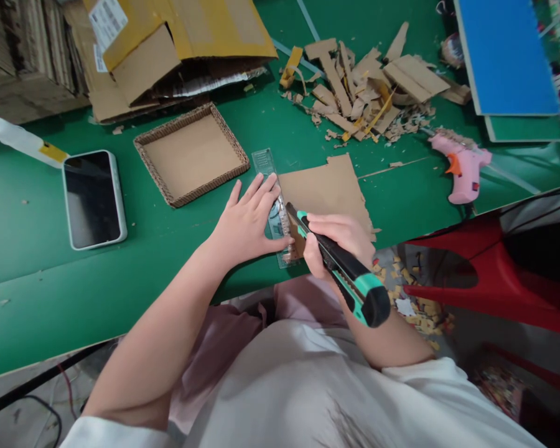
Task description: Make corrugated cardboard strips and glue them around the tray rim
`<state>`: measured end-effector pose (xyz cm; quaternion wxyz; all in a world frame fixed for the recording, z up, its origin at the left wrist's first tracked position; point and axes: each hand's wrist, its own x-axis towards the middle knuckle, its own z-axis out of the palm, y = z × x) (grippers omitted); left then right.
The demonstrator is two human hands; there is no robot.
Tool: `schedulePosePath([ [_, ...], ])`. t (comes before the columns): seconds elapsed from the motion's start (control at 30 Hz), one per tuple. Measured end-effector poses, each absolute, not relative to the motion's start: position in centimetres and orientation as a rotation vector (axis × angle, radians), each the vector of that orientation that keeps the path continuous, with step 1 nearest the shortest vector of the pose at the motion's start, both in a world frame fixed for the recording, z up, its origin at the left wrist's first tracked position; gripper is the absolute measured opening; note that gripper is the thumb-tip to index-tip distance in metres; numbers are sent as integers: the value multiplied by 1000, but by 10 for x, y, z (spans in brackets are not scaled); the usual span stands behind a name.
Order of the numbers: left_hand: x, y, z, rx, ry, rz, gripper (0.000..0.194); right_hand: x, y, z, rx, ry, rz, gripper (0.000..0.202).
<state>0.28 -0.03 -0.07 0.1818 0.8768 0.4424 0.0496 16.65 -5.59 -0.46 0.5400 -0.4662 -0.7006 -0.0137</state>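
Note:
My left hand (pixel 247 221) lies flat with its fingers spread, pressing a clear plastic ruler (pixel 264 163) down along the left edge of a cardboard sheet (pixel 329 186). My right hand (pixel 343 239) is wrapped round a black and green utility knife (pixel 350 267). The knife's blade tip points at the cardboard just right of the ruler; whether it touches is hard to make out. Left of the ruler sits a shallow cardboard tray (pixel 191 155) with corrugated walls.
A phone (pixel 96 199) lies at left on the green table (pixel 163 274). Behind are a yellow-taped carton (pixel 214 31) and cardboard scraps (pixel 354 93). At right lie a pink glue gun (pixel 462 165) and a blue board (pixel 508 56); a red stool (pixel 485 280) stands below the edge.

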Motion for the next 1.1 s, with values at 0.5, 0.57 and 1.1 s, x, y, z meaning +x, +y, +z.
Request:
schedulePosePath([
  [0.5,3,0,-2,2469,1238,157,79,169,-64,-2,-1164,-1778,-39,27],
  [0.57,3,0,-2,2468,1243,153,79,169,-65,-2,-1161,-1771,-40,27],
  [1.1,3,0,-2,2462,1244,161,79,171,-72,-13,-1057,-1760,-143,27],
])
